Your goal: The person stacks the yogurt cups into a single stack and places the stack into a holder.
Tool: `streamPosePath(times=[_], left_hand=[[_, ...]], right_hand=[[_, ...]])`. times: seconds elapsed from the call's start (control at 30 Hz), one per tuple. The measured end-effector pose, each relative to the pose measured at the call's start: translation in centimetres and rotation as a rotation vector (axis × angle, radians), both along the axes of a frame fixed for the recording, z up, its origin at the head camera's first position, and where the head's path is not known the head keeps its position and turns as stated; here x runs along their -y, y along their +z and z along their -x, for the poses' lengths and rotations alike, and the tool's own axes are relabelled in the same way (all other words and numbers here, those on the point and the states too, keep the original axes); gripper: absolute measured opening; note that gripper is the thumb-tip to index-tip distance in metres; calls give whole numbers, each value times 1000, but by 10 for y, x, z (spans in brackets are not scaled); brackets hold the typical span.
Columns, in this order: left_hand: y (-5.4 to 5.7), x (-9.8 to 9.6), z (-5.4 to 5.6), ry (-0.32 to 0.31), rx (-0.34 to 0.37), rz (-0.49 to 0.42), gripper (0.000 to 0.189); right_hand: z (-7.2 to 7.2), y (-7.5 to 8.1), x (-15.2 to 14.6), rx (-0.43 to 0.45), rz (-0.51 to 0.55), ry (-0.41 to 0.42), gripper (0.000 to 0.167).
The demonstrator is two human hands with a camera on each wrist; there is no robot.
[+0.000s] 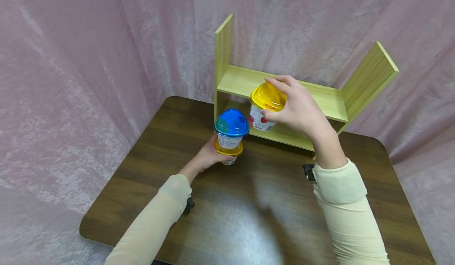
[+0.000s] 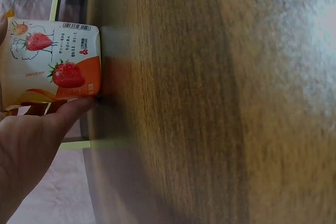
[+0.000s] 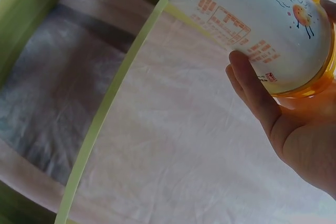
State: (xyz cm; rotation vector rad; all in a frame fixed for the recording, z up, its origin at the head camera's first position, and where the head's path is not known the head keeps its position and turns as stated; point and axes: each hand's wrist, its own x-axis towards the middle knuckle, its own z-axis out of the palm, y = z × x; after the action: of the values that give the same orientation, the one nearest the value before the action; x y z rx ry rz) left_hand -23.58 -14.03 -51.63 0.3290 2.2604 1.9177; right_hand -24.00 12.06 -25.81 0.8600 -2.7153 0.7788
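My left hand grips a white cup with a yellow lid just in front of the shelf's left side. On top of it sits a second cup with a domed blue lid. In the left wrist view, strawberries are printed on the lower cup, and its base is close to the tabletop; whether it touches is unclear. My right hand holds another yellow-lidded cup in front of the shelf, thumb and fingers around its lid. The right wrist view shows this cup raised, with its printed side visible.
A light wooden two-level shelf with upright side panels stands at the back of the dark wooden table. Pink curtains hang behind and beside the table.
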Motion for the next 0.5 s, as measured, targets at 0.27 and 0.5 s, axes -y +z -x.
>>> streamPosePath(times=[0.27,0.5], left_hand=[[0,0,-1,-16,1,-23,84],[0,-1,2,-21,12,-23,84]], right_hand=[[7,4,15,4,2,35,79],[14,5,27,8,22,82,79]])
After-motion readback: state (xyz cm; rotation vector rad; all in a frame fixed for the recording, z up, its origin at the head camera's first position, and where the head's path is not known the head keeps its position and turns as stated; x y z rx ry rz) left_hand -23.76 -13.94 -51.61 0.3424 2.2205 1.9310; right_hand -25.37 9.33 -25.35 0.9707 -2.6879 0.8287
